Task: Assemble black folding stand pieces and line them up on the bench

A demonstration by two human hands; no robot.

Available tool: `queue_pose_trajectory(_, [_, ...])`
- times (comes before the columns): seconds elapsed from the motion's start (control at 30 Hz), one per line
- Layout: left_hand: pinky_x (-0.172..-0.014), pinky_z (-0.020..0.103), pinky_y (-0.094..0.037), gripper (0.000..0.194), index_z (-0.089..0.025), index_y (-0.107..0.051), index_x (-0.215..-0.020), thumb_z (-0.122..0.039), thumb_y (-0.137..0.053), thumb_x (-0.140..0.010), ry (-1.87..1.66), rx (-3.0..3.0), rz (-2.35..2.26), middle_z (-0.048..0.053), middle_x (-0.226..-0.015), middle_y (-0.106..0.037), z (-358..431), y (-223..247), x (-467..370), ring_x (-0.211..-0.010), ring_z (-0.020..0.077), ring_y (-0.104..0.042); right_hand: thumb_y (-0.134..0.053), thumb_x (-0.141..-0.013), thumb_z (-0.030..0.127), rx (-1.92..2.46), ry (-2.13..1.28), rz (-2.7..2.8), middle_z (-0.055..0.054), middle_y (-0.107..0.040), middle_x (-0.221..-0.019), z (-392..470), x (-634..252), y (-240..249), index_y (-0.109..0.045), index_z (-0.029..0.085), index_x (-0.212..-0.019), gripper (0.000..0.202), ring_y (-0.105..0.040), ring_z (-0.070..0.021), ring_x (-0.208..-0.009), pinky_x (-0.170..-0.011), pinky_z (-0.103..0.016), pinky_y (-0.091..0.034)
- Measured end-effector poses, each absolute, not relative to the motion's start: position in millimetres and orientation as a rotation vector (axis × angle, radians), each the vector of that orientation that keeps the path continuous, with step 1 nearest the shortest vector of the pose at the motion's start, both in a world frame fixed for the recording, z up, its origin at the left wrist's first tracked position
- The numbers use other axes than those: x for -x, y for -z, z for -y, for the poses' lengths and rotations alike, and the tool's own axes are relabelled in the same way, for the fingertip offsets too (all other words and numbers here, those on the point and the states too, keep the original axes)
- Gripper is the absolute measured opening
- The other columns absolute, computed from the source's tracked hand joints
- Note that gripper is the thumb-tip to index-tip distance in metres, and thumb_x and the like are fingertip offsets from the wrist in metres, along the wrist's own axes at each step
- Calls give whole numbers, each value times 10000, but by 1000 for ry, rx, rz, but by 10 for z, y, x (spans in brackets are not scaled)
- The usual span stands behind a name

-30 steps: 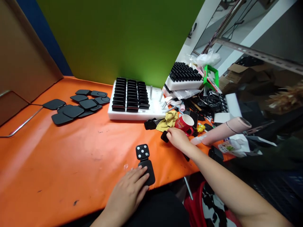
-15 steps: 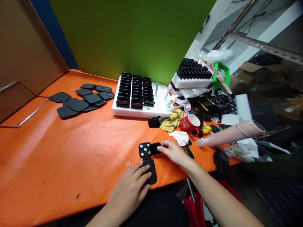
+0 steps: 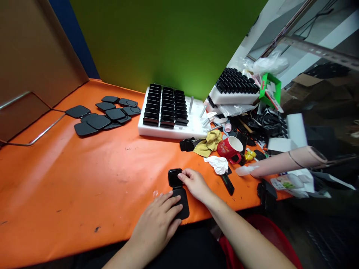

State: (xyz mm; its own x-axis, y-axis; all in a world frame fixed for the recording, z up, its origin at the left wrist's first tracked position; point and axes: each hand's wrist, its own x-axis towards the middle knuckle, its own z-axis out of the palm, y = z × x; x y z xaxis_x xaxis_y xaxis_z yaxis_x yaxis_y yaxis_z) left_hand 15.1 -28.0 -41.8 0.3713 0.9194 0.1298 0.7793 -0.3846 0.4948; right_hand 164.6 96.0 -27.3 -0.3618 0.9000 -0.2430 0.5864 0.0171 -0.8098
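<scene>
A black hinged piece (image 3: 183, 209) lies at the table's front edge, its larger rounded plate nearest me. My left hand (image 3: 161, 215) rests on that plate with its fingers spread. On the smaller square part at the far end sits a glossy black plate (image 3: 174, 178), covering the part's face. My right hand (image 3: 193, 182) pinches the right edge of this plate between thumb and fingers. Several similar black pieces (image 3: 99, 121) lie in an overlapping pile at the left. Rows of black plates stand upright in a white foam tray (image 3: 174, 133) behind.
A red mug (image 3: 228, 148), yellow cloth (image 3: 209, 144) and white crumpled tissue (image 3: 218, 164) are on the right. Beyond them are a pink roll (image 3: 288, 162), a green box (image 3: 270, 89) and clutter. A bent metal rod (image 3: 47, 129) lies at the far left.
My right hand has moved left with the glossy plate, which now covers the light dots on the small square part. My left hand still rests on the larger plate. The view has shifted slightly.
</scene>
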Motion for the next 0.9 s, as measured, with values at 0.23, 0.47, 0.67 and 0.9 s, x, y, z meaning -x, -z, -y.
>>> queue_pose_trajectory(0.23, [-945, 467, -423, 345, -276, -531, -1159, -278, -502, -815, -614, -2271, -1467, 9, -1256, -540, 281, 403, -155, -1169, 248, -468, -462, -818, 349, 1564, -1181, 1990, 29, -491, -571, -906, -1635, 265, -482, 183, -644, 242, -449, -110, -544, -507, -212, -316])
queue_pose_trajectory(0.47, [-962, 474, -405, 326, -291, -537, -1150, -287, -485, -828, -555, -2280, -1468, -4, -1265, -532, 269, 381, -156, -1185, 237, -452, -476, -815, 356, 1473, -1264, 2036, 29, -511, -603, -949, -1693, 250, -481, 176, -643, 248, -459, -108, -579, -543, -208, -343])
queue_pose_trajectory(0.67, [-963, 474, -401, 328, -293, -535, -1149, -273, -490, -825, -550, -2274, -1468, -7, -1270, -528, 268, 366, -150, -1188, 237, -447, -451, -828, 385, 1456, -1321, 1994, 18, -525, -640, -974, -1722, 325, -488, 170, -686, 260, -480, -113, -605, -560, -210, -374])
queue_pose_trajectory(0.9, [-949, 476, -409, 323, -281, -553, -1135, -269, -503, -816, -581, -2272, -1466, 17, -1246, -547, 270, 366, -157, -1165, 249, -469, -427, -841, 387, 1458, -1298, 2003, 25, -512, -622, -947, -1713, 321, -465, 176, -671, 273, -481, -107, -583, -544, -203, -377])
